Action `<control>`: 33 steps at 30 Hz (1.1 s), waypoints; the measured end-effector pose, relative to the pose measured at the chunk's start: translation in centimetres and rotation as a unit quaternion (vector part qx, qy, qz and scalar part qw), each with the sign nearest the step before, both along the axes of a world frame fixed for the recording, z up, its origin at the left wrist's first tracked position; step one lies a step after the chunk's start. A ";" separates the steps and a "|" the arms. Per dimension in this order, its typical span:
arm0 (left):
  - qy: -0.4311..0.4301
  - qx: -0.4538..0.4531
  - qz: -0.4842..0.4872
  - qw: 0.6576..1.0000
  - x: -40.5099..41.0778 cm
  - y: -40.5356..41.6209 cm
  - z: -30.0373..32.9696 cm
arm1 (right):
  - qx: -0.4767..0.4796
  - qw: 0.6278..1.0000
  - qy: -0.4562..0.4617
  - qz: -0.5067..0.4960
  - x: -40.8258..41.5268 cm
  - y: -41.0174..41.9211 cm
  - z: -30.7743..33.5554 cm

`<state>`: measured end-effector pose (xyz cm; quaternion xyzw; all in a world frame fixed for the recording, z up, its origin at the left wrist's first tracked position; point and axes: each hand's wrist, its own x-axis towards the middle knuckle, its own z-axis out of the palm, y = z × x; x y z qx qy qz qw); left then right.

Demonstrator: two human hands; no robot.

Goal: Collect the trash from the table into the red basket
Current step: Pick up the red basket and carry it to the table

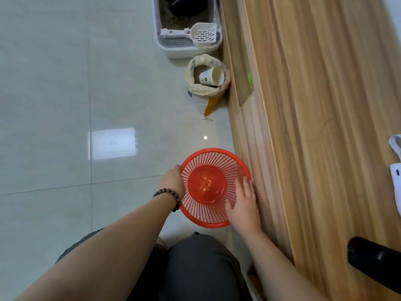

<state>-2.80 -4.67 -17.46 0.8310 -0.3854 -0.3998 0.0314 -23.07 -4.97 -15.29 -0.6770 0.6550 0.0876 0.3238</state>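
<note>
The red basket [208, 170], a round plastic mesh one with nothing inside it, sits low over the tiled floor beside the wooden table [321, 127]. My left hand [172, 180], with a bead bracelet at the wrist, grips the basket's left rim. My right hand [244, 202] lies over the right rim, fingers spread along the mesh wall. Crumpled white trash [396, 148] shows at the table's far right edge, partly cut off by the frame.
An open sack with a paper cup [211, 77] in it stands on the floor ahead, and a white litter box [186, 29] with a scoop lies beyond. A black object [373, 259] rests on the table at lower right. My knees fill the bottom.
</note>
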 end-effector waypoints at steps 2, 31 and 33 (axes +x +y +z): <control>0.003 -0.014 0.022 1.000 1.0 -0.3 -0.2 | -0.001 1.000 -0.014 -0.001 0.5 -0.3 -0.1; 0.028 -0.136 0.227 0.964 14.0 4.7 27.6 | -0.008 0.977 -0.208 0.046 12.1 -7.4 25.0; 0.046 -0.139 0.239 0.960 14.4 6.0 32.4 | -0.016 0.975 -0.212 0.060 12.6 -7.5 30.1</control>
